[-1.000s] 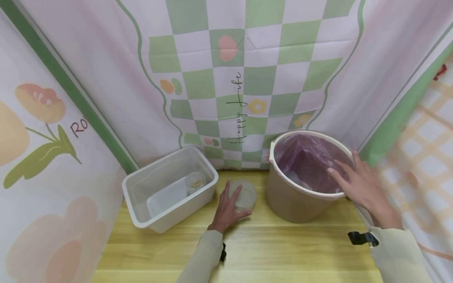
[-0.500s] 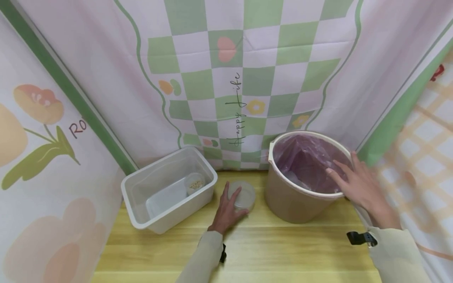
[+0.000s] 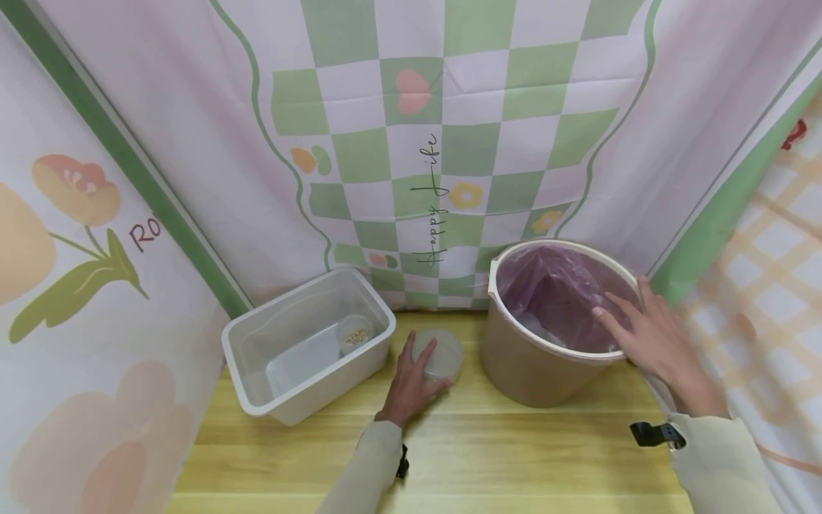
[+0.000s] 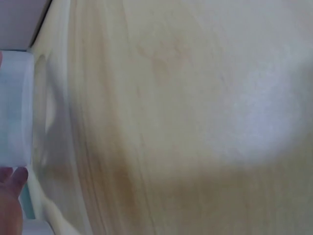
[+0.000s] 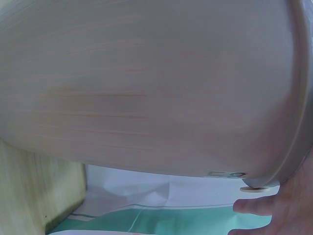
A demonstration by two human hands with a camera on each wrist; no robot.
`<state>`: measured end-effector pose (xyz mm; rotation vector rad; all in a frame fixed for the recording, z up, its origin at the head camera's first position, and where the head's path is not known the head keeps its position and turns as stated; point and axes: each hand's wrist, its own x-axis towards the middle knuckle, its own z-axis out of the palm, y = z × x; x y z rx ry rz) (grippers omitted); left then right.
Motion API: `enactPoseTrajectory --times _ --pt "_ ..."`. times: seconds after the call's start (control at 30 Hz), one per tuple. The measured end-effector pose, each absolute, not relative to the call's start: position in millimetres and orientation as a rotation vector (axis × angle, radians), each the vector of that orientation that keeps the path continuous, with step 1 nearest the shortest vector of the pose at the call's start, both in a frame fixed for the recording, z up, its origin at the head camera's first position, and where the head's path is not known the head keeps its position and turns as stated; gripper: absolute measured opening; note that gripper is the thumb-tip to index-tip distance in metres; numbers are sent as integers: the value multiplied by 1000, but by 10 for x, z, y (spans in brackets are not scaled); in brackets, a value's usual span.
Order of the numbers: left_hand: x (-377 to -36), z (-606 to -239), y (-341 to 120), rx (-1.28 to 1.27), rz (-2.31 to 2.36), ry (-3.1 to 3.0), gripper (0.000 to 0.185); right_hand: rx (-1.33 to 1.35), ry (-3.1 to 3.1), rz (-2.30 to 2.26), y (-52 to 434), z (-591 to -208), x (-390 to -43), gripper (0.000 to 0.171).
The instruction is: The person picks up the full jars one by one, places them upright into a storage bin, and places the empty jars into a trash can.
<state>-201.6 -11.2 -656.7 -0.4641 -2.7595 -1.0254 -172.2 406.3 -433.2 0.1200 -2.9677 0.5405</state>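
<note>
My left hand (image 3: 411,385) holds a round translucent plastic container (image 3: 444,355) on the wooden table, fingers along its left side and over its top, thumb at the front. In the left wrist view only the container's side (image 4: 14,107) and a few fingertips show at the left edge. My right hand (image 3: 661,343) rests at the right rim of a beige bin (image 3: 536,371), its fingers fairly straight. Some fingers reach over the bin's mouth, which has a purple plastic bag (image 3: 565,285) as liner. The right wrist view is mostly filled by the bin's outer wall (image 5: 146,88).
A pale grey rectangular tub (image 3: 308,389) stands at the left, with a small clear round container (image 3: 355,334) holding beige bits inside. Something whitish (image 3: 538,325) lies in the bin. The wooden table (image 3: 488,457) meets a printed checked cloth (image 3: 411,157) at the back.
</note>
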Motion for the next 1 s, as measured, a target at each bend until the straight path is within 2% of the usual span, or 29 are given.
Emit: enactPoseTrajectory --times 1.0 --pt "-1904 -6199 -27 -493 -1174 -2541 97 120 -2977 559 4064 -4322 -1722 71"
